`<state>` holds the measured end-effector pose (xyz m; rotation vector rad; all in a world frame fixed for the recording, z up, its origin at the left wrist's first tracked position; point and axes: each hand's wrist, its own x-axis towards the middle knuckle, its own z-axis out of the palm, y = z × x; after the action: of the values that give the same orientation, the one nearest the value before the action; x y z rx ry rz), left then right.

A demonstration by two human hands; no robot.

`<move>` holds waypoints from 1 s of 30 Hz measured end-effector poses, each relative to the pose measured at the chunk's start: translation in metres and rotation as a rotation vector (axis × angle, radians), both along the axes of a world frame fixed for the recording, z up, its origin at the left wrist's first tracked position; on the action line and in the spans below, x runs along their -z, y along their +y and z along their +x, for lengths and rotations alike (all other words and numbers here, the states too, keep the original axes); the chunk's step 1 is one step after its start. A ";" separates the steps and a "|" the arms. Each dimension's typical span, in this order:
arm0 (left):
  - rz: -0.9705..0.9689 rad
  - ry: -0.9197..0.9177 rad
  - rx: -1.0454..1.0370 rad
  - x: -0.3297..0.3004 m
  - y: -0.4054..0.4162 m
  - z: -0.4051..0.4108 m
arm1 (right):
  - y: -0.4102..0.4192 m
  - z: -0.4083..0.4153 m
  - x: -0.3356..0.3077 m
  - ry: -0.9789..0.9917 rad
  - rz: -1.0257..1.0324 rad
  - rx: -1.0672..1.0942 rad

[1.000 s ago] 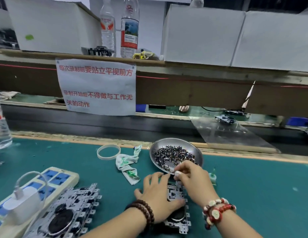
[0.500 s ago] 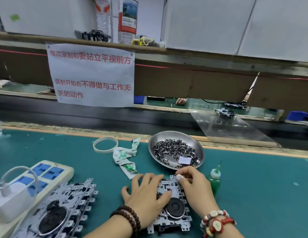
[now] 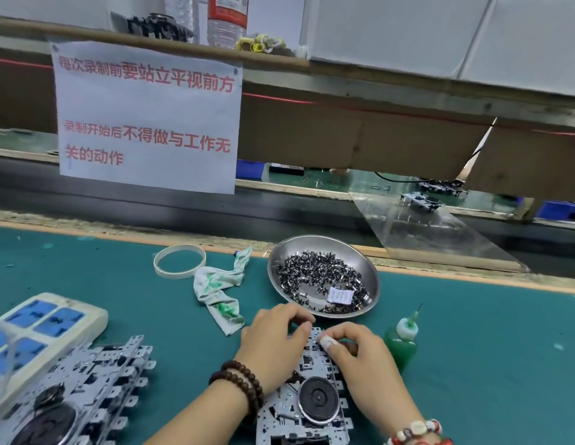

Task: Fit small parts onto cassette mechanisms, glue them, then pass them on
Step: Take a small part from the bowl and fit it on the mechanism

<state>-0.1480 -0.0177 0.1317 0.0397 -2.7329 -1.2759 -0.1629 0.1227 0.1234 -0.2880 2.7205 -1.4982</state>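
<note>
A metal cassette mechanism [image 3: 312, 403] with a black round wheel lies on the green mat at the bottom centre. My left hand [image 3: 273, 345] holds its far left edge with curled fingers. My right hand [image 3: 360, 358], one fingertip taped, pinches a small dark part at the mechanism's far end; the part is mostly hidden by the fingers. Just beyond my hands is a steel dish [image 3: 344, 244] holding several small dark parts and a white slip. A green glue bottle [image 3: 403, 343] with a needle tip stands right of my right hand.
A stack of cassette mechanisms [image 3: 74, 393] lies at the bottom left beside a power strip [image 3: 45, 319]. A stained cloth [image 3: 220, 290] and a tape ring [image 3: 179, 261] lie left of the dish. Beyond the table edge run a dark conveyor [image 3: 151, 207] and a clear sheet [image 3: 424, 239].
My right hand came back from the dish to the mechanism's far end. My left hand's fingers went from lying flat on the mechanism to curling at its far edge.
</note>
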 end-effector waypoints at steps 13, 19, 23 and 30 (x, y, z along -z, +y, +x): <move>0.031 0.074 0.095 0.011 -0.008 0.002 | -0.003 0.002 0.001 -0.025 -0.029 0.010; -0.004 0.071 0.123 0.012 -0.008 0.001 | -0.005 0.004 0.001 -0.011 -0.022 0.040; 0.010 0.086 0.118 0.014 -0.008 0.001 | -0.005 0.006 0.003 -0.047 -0.063 0.040; 0.014 0.083 0.124 0.014 -0.008 0.000 | -0.004 0.008 0.001 -0.194 -0.271 0.002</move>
<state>-0.1476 -0.0257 0.1177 -0.1806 -2.6928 -1.2964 -0.1552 0.1188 0.1228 -0.1355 2.3729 -1.7928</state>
